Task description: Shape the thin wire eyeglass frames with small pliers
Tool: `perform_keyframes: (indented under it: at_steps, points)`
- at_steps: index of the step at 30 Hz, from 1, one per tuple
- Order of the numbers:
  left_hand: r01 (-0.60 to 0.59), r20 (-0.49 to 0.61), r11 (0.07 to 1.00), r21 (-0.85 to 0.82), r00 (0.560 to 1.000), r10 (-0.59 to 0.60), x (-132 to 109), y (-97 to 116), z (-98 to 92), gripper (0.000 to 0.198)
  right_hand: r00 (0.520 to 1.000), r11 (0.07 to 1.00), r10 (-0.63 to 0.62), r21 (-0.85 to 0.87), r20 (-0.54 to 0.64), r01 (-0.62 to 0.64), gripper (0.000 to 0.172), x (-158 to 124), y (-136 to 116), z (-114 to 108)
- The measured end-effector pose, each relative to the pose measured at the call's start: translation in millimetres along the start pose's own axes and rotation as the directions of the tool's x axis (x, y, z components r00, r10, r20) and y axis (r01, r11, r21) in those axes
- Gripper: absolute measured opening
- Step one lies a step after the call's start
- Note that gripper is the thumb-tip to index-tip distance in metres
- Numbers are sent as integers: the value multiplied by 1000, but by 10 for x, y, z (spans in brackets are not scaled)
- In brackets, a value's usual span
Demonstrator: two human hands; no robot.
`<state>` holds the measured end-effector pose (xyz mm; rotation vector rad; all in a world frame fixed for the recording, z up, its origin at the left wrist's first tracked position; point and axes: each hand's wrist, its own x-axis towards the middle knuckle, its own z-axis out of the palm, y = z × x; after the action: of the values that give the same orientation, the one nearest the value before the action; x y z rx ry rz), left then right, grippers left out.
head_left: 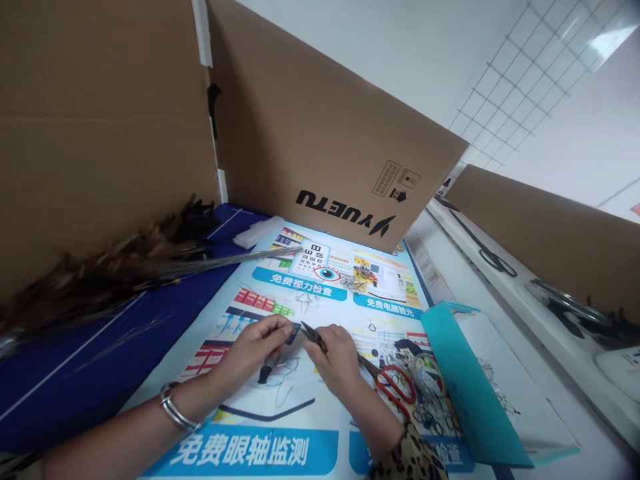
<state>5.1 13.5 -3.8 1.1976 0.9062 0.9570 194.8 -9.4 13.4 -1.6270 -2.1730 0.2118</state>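
My left hand (267,340) wears silver bangles and is pinched closed near the middle of the printed sheet. What sits between its fingertips is too small to make out. Facing it, my right hand (335,357) is wrapped round small dark pliers (311,331), whose jaws point at the left fingertips. Below the left hand hangs a dark-tipped piece (266,370), partly hidden by the fingers. Thin wire loops (285,393) lie on the sheet beneath. Red-handled scissors (397,387) rest just right of my right wrist.
Brown feathers (100,267) and thin stems lie on the blue surface (150,340) at left. Cardboard walls (325,120) rise behind. Several small wire rings (433,417) lie beside a teal-edged box (475,393) at right. Black scissors (493,259) lie on a white ledge.
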Motion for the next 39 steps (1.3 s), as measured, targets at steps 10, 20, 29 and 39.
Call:
perform_keyframes:
  at_steps: [10,20,29,39]
  points:
    - [8,-49,996,94,999,-4,39,-30,-13,24,998,986,13,-168,62,-2,30,-1,-80,-27]
    - [-12,-32,987,160,999,18,43,-56,-25,23,991,967,14,-256,136,21,35,-9,-111,-22]
    - [-65,-4,980,186,998,67,37,-35,-6,22,987,958,-28,-279,161,72,33,-3,-91,17]
    - [-90,-21,963,253,995,99,50,-28,0,19,976,945,-34,-312,216,102,36,0,-113,10]
